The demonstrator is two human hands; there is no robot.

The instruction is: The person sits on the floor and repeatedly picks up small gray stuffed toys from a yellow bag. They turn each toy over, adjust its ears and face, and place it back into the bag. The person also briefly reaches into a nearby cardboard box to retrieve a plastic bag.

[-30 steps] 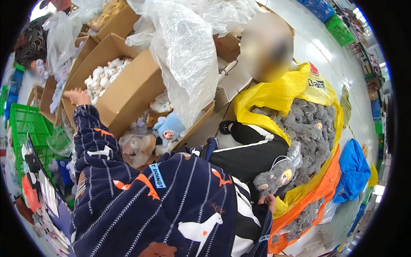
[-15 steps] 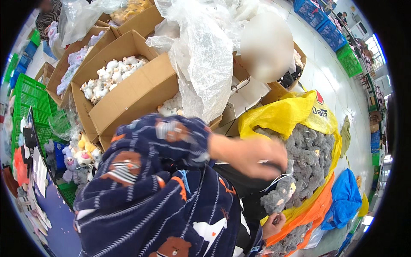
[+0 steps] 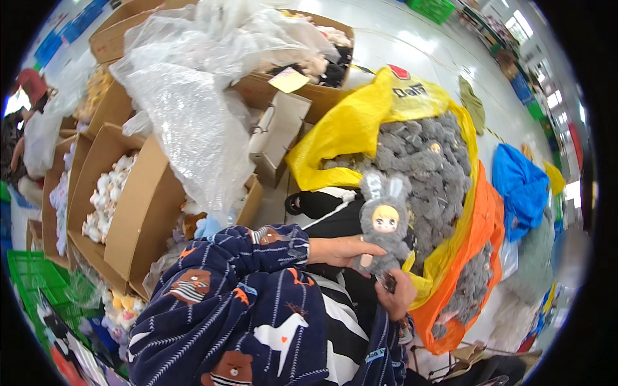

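Note:
A grey plush doll (image 3: 385, 222) with upright bunny ears and a yellow-fringed doll face is held upright in front of me, its face toward me. My left hand (image 3: 347, 249) grips its lower body from the left, thumb across the front. Just below the doll, my right hand (image 3: 398, 294) is closed around a small, dark, shiny item that I cannot identify. Beyond the hands, an open yellow sack (image 3: 335, 151) holds a heap of similar grey plush toys (image 3: 425, 161).
An orange sack (image 3: 492, 212) with more grey plush lies against the yellow one. On the left stand cardboard boxes (image 3: 148, 219) with small white plush toys, partly under clear plastic sheeting (image 3: 187, 116). A blue sack (image 3: 521, 193) lies at right, a green crate (image 3: 32, 270) at far left.
The doll, earlier tilted low beside my right hand with white strings near it, is now upright. My left hand has come back from over the sack onto it. The view has swung right.

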